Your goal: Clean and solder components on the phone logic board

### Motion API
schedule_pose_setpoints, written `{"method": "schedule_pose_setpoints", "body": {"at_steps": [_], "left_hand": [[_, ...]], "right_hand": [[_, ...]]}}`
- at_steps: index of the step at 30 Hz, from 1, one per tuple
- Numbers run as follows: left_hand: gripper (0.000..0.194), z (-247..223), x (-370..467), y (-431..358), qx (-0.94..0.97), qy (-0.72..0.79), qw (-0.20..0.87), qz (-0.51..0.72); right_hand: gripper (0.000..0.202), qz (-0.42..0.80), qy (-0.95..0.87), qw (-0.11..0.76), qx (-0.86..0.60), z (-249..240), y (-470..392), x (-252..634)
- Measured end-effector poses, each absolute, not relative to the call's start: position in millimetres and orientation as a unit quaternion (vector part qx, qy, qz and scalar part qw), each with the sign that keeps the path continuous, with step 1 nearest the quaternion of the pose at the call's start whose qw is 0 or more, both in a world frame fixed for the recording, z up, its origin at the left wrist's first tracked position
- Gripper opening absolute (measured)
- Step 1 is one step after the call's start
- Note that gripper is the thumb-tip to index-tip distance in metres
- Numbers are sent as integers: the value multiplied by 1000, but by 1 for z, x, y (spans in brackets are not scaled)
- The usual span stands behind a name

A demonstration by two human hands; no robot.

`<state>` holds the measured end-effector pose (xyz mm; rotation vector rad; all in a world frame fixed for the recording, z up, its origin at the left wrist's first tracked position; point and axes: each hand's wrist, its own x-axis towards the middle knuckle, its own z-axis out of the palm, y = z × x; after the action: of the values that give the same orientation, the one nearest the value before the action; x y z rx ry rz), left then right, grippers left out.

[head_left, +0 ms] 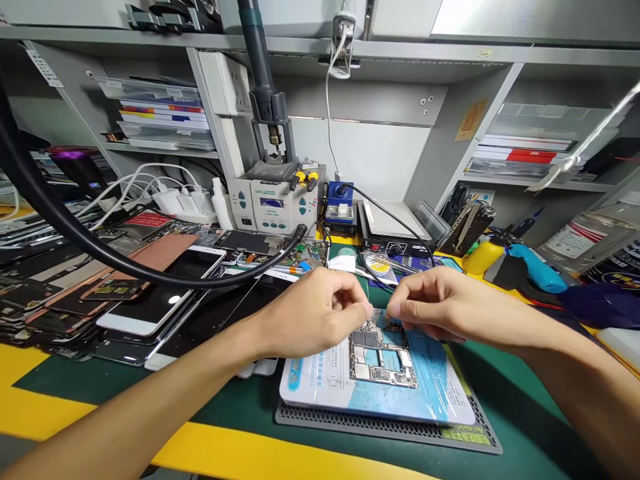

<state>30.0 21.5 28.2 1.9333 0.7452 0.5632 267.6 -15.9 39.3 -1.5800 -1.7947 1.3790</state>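
Observation:
A phone circuit board (383, 358) with square cut-outs lies on a blue and white printed box (320, 387). The box rests on a grey perforated mat (380, 430). Over the board's far left edge is my left hand (320, 313), thumb and fingertip pinched together. My right hand (440, 303) is closed in a similar pinch at the far right edge. A small gap separates the two hands. Whatever lies between the fingertips is too small to make out. Part of the board's far end is hidden by the fingers.
Stacked phones and screens (150, 293) crowd the left. A black hose (150, 270) arcs across them. Behind stand a hot air station (275, 203), a blue soldering unit (340, 200) and a heating plate (395, 233). Tools (535, 263) and a clear bottle (583, 233) sit right.

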Motion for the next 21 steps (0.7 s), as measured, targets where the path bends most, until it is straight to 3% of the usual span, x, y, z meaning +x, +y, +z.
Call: {"method": "schedule_pose_setpoints", "body": {"at_steps": [10, 21], "left_hand": [[17, 23, 29, 23, 836, 316, 407, 190], [18, 20, 30, 22, 828, 328, 411, 195]], "right_hand": [[18, 468, -667, 189, -548, 33, -17, 261], [26, 451, -676, 184, -553, 29, -16, 261]]}}
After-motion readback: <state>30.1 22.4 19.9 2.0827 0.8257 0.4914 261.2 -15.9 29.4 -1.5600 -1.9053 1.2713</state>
